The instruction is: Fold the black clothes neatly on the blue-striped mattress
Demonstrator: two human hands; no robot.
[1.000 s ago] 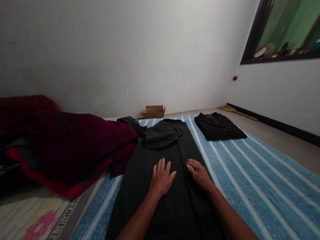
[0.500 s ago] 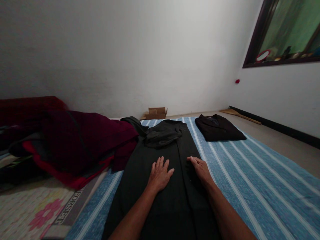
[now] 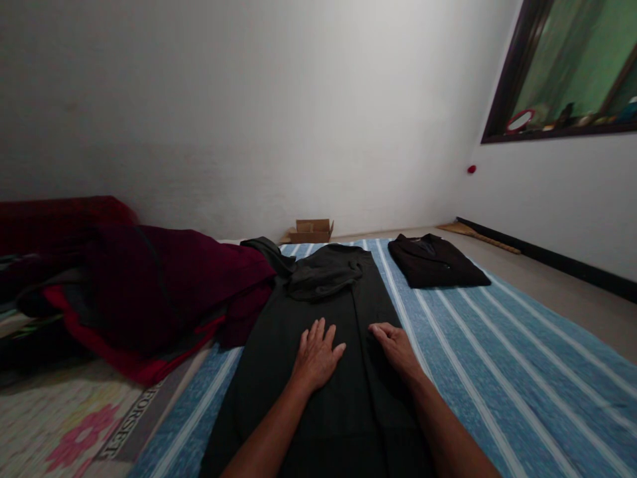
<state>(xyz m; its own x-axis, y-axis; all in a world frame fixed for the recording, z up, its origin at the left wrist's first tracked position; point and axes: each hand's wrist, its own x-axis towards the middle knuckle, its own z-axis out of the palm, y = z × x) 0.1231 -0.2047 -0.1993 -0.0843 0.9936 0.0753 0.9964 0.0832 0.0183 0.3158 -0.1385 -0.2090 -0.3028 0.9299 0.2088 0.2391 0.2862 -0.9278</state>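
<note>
A dark grey-green hooded jacket (image 3: 318,411) lies face up and spread lengthwise in front of me, its hood (image 3: 326,275) at the far end. My left hand (image 3: 318,355) rests flat on the jacket's front, fingers stretched out and pointing away from me. To the right of the front seam, my right hand (image 3: 395,348) has its fingers curled and pressed together on the jacket's cloth near the front edge. The fingertips of that hand are partly hidden. A sleeve of the jacket (image 3: 269,252) reaches left beside the hood.
A heap of maroon and red clothes (image 3: 189,285) lies at the left, touching the jacket. A folded dark brown garment (image 3: 438,262) sits at the far right on the blue striped sheet (image 3: 478,345). An opened cardboard box (image 3: 312,230) stands by the wall.
My right hand has moved slightly left across the jacket, its fingers curling more. My left hand stays flat in place. The whole view has shifted slightly.
</note>
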